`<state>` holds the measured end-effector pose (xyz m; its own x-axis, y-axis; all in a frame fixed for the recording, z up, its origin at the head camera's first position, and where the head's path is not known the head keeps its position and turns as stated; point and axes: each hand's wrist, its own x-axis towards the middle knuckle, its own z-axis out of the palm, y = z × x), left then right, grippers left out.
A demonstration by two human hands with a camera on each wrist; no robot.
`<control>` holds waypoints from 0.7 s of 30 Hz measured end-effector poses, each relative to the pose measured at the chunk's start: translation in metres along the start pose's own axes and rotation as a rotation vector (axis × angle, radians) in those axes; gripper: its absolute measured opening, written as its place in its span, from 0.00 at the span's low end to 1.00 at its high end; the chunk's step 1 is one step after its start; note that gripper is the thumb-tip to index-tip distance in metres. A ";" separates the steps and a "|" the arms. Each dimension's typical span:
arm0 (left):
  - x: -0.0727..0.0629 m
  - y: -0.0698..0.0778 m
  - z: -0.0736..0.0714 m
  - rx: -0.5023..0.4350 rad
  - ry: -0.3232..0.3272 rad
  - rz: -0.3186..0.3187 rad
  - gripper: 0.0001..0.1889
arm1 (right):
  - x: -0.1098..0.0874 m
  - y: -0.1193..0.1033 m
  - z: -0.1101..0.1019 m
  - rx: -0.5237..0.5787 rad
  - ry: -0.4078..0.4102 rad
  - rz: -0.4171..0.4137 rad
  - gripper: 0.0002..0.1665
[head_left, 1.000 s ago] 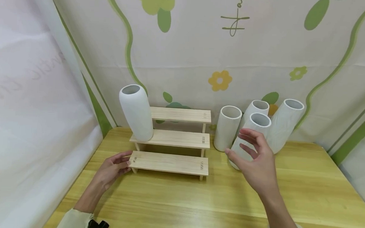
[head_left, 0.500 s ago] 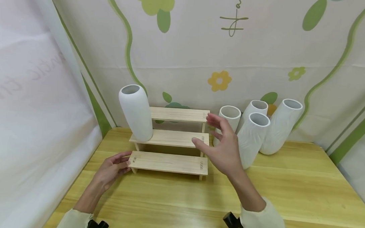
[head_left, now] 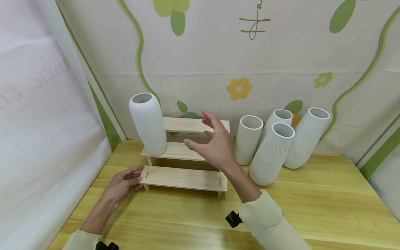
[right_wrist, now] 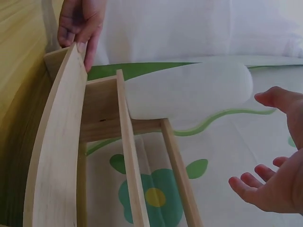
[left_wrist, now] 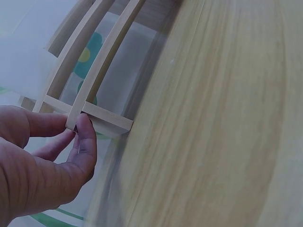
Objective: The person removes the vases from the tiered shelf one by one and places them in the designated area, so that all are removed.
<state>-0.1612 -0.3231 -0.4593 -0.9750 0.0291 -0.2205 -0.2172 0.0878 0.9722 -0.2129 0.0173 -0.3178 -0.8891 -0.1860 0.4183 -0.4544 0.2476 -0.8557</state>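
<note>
A three-tier wooden display stand [head_left: 185, 178] stands on the table, its lowest board nearest me. My left hand [head_left: 121, 186] pinches the left end of that board between thumb and fingers, as the left wrist view [left_wrist: 52, 161] confirms. On the left end of the middle tier a tall smooth white vase [head_left: 149, 125] stands upright. In front of the stand's upper tiers my right hand [head_left: 216, 142] hovers with thumb and fingers spread apart, holding nothing. The right wrist view has this hand [right_wrist: 279, 156] apart from the vase [right_wrist: 189, 92].
Several white vases stand grouped right of the stand: a straight one [head_left: 249, 139], a leaf-textured one [head_left: 272, 155] in front, another textured one [head_left: 306, 139] at the right, and one [head_left: 279, 116] partly hidden behind. A patterned cloth [head_left: 189, 58] hangs behind the wooden table [head_left: 316, 213].
My right hand has moved left from in front of the grouped vases to the stand, its fingers still spread. My left hand keeps its place on the lowest board.
</note>
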 end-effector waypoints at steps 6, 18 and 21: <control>0.000 -0.001 0.001 -0.007 0.001 -0.001 0.31 | 0.016 -0.001 0.018 -0.023 -0.071 -0.003 0.62; 0.001 -0.001 0.000 -0.008 0.003 -0.004 0.31 | 0.044 -0.004 0.054 -0.047 -0.130 -0.029 0.69; 0.001 0.000 0.001 -0.009 0.006 -0.008 0.31 | 0.047 -0.003 0.061 -0.053 -0.129 -0.032 0.71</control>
<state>-0.1623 -0.3224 -0.4597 -0.9735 0.0223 -0.2274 -0.2251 0.0788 0.9712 -0.2497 -0.0503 -0.3141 -0.8609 -0.3142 0.4000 -0.4880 0.2884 -0.8238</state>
